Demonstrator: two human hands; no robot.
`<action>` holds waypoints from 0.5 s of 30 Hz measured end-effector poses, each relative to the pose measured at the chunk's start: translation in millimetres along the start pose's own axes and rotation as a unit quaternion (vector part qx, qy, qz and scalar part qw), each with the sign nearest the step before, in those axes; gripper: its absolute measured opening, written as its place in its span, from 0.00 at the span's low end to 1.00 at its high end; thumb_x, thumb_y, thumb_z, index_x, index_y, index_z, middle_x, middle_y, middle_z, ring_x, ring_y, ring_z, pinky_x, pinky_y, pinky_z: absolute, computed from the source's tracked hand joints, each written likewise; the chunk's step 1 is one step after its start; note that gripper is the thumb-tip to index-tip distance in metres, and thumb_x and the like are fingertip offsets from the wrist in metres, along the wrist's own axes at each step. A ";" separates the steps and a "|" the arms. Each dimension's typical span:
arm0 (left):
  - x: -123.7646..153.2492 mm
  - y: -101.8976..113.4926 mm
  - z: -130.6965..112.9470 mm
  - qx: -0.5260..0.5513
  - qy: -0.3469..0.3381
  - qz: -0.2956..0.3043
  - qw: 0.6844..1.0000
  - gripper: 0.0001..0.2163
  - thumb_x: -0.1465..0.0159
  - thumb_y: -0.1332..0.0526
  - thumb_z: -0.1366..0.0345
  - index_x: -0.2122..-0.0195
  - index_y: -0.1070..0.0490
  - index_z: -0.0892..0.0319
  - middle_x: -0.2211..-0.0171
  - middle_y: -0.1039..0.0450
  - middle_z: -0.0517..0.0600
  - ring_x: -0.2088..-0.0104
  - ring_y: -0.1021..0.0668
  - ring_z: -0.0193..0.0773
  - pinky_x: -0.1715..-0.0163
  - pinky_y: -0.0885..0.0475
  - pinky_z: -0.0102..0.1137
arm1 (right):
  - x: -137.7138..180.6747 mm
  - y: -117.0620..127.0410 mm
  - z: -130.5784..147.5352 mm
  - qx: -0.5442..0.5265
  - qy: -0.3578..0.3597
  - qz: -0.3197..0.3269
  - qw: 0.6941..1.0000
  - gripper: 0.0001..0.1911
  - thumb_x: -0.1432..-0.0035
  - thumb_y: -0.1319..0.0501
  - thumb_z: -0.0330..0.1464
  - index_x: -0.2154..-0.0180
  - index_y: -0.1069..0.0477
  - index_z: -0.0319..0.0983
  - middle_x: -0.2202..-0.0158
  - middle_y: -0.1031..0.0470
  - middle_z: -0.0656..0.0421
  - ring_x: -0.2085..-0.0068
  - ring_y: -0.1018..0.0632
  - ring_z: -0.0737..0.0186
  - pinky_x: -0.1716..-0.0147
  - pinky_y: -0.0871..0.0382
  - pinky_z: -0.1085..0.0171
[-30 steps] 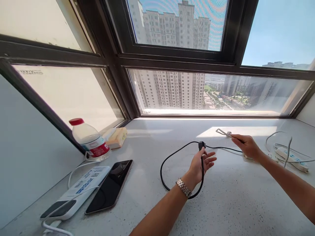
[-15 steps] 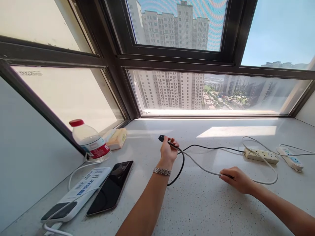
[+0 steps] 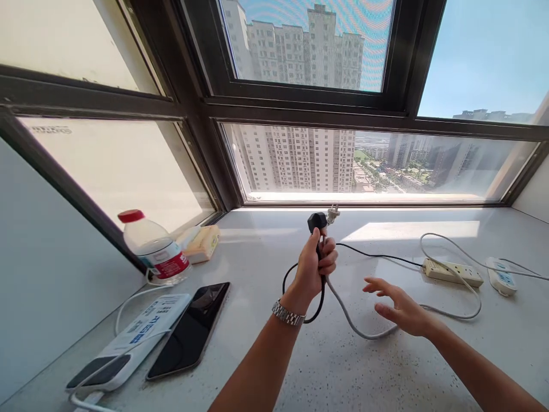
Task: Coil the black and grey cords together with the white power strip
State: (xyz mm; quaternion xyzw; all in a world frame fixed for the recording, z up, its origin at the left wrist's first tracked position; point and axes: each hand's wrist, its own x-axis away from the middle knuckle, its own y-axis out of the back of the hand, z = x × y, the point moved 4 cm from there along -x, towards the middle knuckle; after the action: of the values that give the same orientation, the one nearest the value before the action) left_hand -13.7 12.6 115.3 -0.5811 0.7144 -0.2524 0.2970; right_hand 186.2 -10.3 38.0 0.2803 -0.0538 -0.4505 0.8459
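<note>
My left hand is closed around two cables just below their plugs, holding them up off the sill. On top is a black plug; beside it a white plug points its prongs toward the window. A black cable runs from the grip to a cream power strip. The white cable sags from the fist and passes under my right hand. That hand hovers with fingers spread and nothing in it. Farther right lies a white power strip.
To the left, a smartphone lies against a white power bank with a cable. Behind them a red-capped bottle leans beside a tissue pack. The speckled sill ends at the dark window frame.
My left hand has moved right and tipped upright, bringing both plugs into sight. The right hand has let go of the white cable and spread its fingers.
</note>
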 end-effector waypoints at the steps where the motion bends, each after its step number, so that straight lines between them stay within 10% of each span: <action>1: 3.7 -9.0 8.3 -0.023 0.023 0.030 0.999 0.17 0.43 0.35 0.52 0.67 0.41 0.57 0.79 0.48 0.38 0.87 0.49 0.20 0.90 0.53 0.16 | -9.3 -7.0 13.3 -0.064 0.019 0.020 0.998 0.36 0.43 0.46 0.56 0.40 0.42 0.42 0.46 0.30 0.48 0.46 0.29 0.51 0.47 0.36 0.50; 5: 11.5 -23.8 36.0 -0.116 0.083 0.093 0.985 0.20 0.43 0.38 0.46 0.67 0.41 0.58 0.81 0.45 0.38 0.87 0.51 0.20 0.89 0.56 0.17 | -52.5 -20.1 49.8 -0.312 0.011 -0.045 0.949 0.30 0.43 0.48 0.58 0.57 0.32 0.40 0.61 0.24 0.54 0.59 0.23 0.56 0.57 0.29 0.55; 10: 6.3 -15.2 43.6 -0.205 0.022 0.014 0.978 0.21 0.43 0.41 0.42 0.65 0.41 0.56 0.85 0.46 0.37 0.88 0.45 0.24 0.90 0.53 0.19 | -86.8 -14.6 54.5 -0.409 -0.010 -0.233 0.882 0.22 0.49 0.39 0.52 0.68 0.33 0.40 0.74 0.29 0.61 0.71 0.27 0.62 0.72 0.31 0.63; 15: 0.9 -4.3 31.1 -0.268 -0.074 -0.084 0.957 0.21 0.41 0.43 0.43 0.59 0.37 0.56 0.75 0.33 0.45 0.84 0.33 0.29 0.89 0.41 0.22 | -82.2 -4.4 58.3 -0.227 0.035 -0.249 0.941 0.16 0.43 0.43 0.45 0.66 0.29 0.38 0.69 0.25 0.57 0.68 0.25 0.60 0.67 0.31 0.61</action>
State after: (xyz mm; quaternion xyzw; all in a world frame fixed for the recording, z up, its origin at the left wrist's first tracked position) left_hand 11.4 10.3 96.5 -0.7140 0.6808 -0.0323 0.1602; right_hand 114.5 28.1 97.8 0.1007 0.1510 -0.6371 0.7491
